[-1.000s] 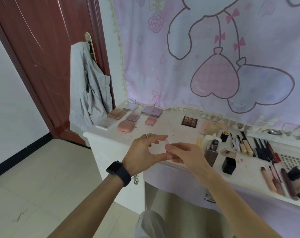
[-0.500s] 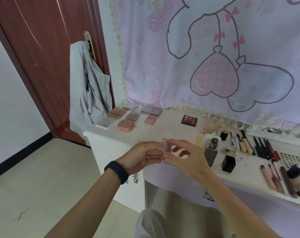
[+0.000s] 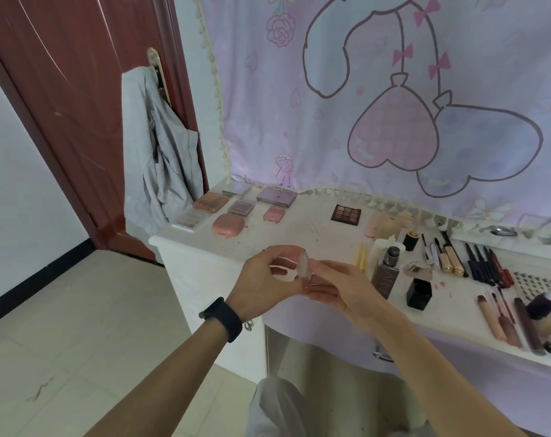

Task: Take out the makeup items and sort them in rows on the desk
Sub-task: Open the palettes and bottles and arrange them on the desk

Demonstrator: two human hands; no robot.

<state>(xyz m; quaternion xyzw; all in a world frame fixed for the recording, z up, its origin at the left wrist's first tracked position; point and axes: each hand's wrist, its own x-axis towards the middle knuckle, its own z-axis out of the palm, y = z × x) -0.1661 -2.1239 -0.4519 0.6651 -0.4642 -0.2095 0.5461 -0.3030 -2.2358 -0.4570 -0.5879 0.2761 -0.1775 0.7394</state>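
Turned edge-on since a second ago, clear piece (image 3: 304, 268) is pinched between left grip (image 3: 267, 279) and right grip (image 3: 340, 287), above counter (image 3: 299, 230) front edge. Palettes (image 3: 241, 207) and pencils (image 3: 485, 263) already lie in rows; most sorting looks done, this piece is judged still unplaced.

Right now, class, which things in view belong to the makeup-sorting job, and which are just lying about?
Job: small clear item held between left hand and right hand; pink compact; dark eyeshadow palette; foundation bottle; black pencils; desk.
Lying about: grey garment on the door; cartoon curtain.
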